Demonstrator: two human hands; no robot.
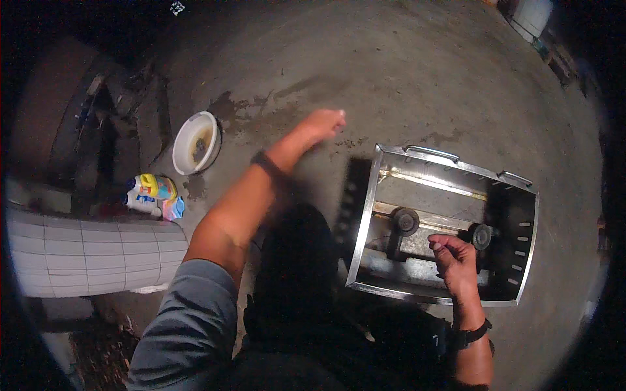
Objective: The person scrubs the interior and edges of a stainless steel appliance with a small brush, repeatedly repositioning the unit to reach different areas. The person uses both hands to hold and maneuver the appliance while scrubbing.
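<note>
A rectangular stainless-steel stove frame (364, 227) with two handles lies on the concrete floor at the right. Inside it, two round dark burners, a left one (405, 222) and a right one (481, 236), sit along a metal crossbar (435, 218). My right hand (456, 259) is over the frame, just left of and below the right burner, thumb and forefinger close together; whether something small is between them cannot be told. My left hand (325, 124) is above the floor, left of and beyond the frame. Its fingers look curled, but it is blurred and its palm is hidden.
A white plastic basin (179, 149) holding murky water and a dark lump stands at the left. Near it are a yellow-wrapped bottle (155, 186), a white bottle (142, 201) and a pink and blue packet (173, 208), beside a white-tiled ledge (102, 251). Wet patches mark the floor.
</note>
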